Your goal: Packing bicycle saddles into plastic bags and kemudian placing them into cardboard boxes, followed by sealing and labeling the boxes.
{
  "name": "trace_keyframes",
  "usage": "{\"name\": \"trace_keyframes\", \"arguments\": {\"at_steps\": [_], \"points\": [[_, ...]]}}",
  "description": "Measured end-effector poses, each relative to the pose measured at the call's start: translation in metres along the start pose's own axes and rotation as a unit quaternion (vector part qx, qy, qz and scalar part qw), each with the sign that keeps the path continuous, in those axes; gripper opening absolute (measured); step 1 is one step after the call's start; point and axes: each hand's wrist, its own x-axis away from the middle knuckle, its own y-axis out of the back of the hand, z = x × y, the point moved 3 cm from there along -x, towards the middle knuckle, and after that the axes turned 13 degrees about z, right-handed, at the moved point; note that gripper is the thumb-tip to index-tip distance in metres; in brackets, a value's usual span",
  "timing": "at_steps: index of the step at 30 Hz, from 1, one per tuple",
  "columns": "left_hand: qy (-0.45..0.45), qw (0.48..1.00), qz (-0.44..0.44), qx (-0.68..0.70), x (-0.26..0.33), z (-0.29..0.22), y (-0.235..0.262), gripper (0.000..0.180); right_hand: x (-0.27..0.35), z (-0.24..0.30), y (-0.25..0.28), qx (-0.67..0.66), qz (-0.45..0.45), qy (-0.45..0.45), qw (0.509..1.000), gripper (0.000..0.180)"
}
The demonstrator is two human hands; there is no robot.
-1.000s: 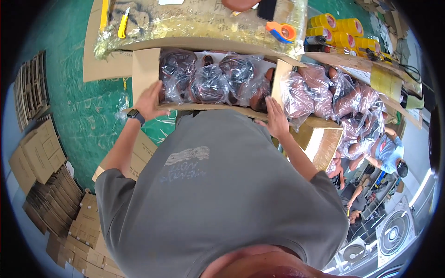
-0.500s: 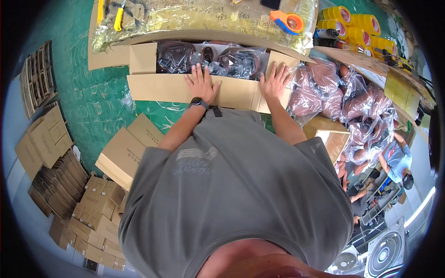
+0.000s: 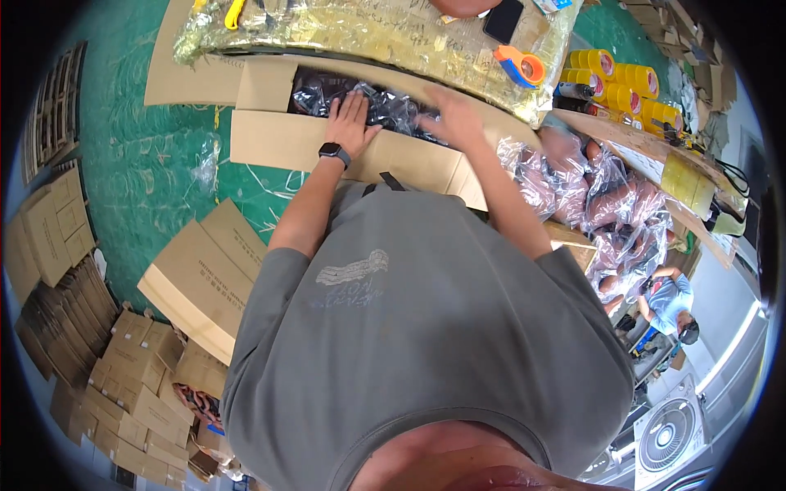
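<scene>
Long box: the brown cardboard box (image 3: 267, 83) lies crossways in front of the person, its long side running left to right. The top is open, and the front flap (image 3: 274, 141) leans out toward the person.
Shiny bags: clear plastic bags (image 3: 391, 110) with dark things in them sit in a row inside the box. I can't tell what the dark things are.
Left hand: the left hand (image 3: 349, 127) lies palm down, fingers nearly straight and a little apart. The fingertips rest on the bags, left of the middle of the row. It is not closed on anything.
Right hand: the right hand (image 3: 455, 121) is blurry — fingers spread, thumb out, over the right end of the row. It looks open. I can't tell if it touches the plastic.
Row and hands: the bags go the same way as the box, sideways to the body. The left hand is nearer the left end, the right hand is nearer the right end — so most of the middle bags lie between them.
Yellow-wrapped top: just past the box is a big yellow-wrapped surface (image 3: 352, 37). An orange and blue tape holder (image 3: 521, 67) and a black phone (image 3: 503, 20) lie on it.
Right side: brown things in clear bags (image 3: 565, 176) lie in a pile.
</scene>
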Motion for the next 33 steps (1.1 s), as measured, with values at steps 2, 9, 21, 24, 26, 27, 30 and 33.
{"name": "trace_keyframes", "arguments": {"at_steps": [2,9,21,24,26,27,30,33], "points": [[0.078,0.997,0.010,0.012,0.007,0.023,0.000,0.067,0.026,0.011,-0.055,0.192,-0.037,0.003,0.981,0.104],[-0.161,0.983,0.007,0.083,0.044,0.051,0.029,0.059,0.025,-0.003,-0.104,0.152,-0.077,-0.053,0.984,0.103],[-0.106,0.936,0.298,-0.152,-0.090,0.023,0.071,0.157,0.034,-0.004,-0.113,0.210,-0.163,-0.031,0.964,0.077],[-0.096,0.950,0.257,-0.151,-0.062,0.026,0.067,0.159,0.024,-0.019,-0.071,0.175,-0.035,0.039,0.983,0.065],[-0.100,0.954,0.253,-0.122,-0.036,0.009,0.074,0.155,0.024,-0.063,-0.017,0.106,-0.225,0.048,0.967,0.045],[-0.084,0.957,0.246,-0.127,-0.016,0.011,0.078,0.155,0.021,-0.069,0.021,0.181,-0.306,-0.019,0.934,0.035],[-0.105,0.964,0.215,-0.115,0.003,-0.013,0.084,0.147,0.033,-0.146,0.094,0.361,-0.352,-0.158,0.849,0.018],[-0.127,0.968,0.205,-0.073,0.020,-0.023,0.080,0.139,0.043,-0.174,0.108,0.344,-0.242,-0.087,0.903,0.021]]}}
